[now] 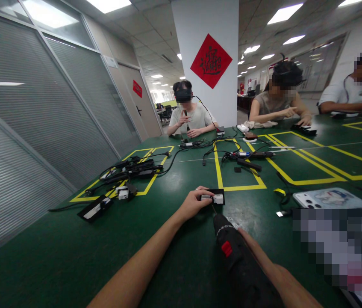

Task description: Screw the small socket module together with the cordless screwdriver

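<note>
My left hand is closed on a small white block on a black plate, its fingertips pressing down near the middle of the part. A second white block shows to the right of the fingertips. My right hand is wrapped round a black power drill with a red switch; the drill body hides most of its fingers. The drill's thin bit points at the part beside my left fingertips. Whether the tip touches a screw is too small to tell.
On the green table, cables and black tools lie left, near another black plate with a white piece. A phone lies right. More cables and a pen-shaped tool lie ahead. Several people sit across the table.
</note>
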Demonstrator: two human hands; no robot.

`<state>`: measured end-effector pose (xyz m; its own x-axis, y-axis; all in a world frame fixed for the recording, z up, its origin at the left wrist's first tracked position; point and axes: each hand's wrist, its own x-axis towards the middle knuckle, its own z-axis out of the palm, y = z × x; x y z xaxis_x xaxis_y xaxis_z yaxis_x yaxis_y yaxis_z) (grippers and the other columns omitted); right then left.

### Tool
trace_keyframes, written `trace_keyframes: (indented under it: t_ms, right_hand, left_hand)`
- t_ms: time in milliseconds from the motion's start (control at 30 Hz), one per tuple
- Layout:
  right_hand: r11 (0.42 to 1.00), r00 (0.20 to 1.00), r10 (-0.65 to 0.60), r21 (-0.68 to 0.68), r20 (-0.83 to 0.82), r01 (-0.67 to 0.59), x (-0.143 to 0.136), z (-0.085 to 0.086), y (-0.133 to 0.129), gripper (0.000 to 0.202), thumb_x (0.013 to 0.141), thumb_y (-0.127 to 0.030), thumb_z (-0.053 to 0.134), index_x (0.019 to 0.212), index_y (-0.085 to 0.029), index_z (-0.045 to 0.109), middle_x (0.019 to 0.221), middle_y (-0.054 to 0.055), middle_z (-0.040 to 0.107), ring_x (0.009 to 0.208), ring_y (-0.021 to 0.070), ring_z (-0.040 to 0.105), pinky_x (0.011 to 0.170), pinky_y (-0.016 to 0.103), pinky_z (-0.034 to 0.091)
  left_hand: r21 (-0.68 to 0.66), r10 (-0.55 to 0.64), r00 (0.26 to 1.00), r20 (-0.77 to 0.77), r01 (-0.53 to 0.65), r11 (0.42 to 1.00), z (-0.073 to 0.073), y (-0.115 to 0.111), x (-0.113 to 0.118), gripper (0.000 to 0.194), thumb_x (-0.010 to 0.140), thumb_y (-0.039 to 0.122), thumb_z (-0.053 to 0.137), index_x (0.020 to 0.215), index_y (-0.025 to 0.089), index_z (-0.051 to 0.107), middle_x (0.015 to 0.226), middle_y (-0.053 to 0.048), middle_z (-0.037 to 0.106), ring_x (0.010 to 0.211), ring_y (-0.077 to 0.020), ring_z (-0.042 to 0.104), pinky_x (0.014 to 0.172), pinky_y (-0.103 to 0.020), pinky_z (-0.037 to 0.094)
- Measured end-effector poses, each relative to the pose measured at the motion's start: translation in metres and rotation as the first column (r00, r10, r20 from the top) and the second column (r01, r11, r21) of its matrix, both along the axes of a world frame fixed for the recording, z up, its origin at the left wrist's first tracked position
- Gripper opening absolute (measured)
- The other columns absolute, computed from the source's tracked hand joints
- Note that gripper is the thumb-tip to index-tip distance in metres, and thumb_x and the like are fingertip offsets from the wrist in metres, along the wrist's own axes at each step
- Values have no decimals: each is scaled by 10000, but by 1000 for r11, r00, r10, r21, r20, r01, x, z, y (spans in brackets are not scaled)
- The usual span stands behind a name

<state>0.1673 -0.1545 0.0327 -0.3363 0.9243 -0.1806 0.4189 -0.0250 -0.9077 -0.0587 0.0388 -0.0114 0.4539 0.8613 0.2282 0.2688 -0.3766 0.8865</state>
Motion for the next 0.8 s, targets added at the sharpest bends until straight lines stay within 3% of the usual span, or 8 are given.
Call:
trace_keyframes:
  t_ms: [100, 300, 800]
  right_hand:
    - [1000, 992, 1, -23, 123, 1, -2, 13, -1, 770, 767, -214, 499, 1475, -249, 196, 1308, 23, 565, 1133, 279, 588, 903, 324, 482]
    - [999, 989, 18, -51, 148, -10, -5, 27, -2, 811, 754, -177, 517, 1481, -243, 163, 1318, 42, 556, 1139, 285, 585, 905, 328, 475]
    - [999, 990, -32, -20, 136, 35, -5, 21, -3, 783, 759, -162, 508, 1471, -273, 203, 1297, 24, 575, 1125, 258, 599, 880, 284, 481]
  left_hand:
    - [1, 1, 1000, 9, -1, 1000, -1, 0, 0, 241, 761, 274, 670, 970, 169, 723, 1091, -92, 587, 1017, -213, 573, 921, -321, 428]
    - [4, -1, 1000, 8, 1, 1000, -1, 0, 0, 236, 767, 273, 664, 973, 176, 724, 1094, -90, 586, 1013, -210, 573, 916, -319, 432]
    - [-5, -12, 1000, 18, 12, 1000, -3, 1, -1, 252, 767, 286, 669, 986, 171, 718, 1102, -93, 573, 1023, -212, 568, 919, -326, 429]
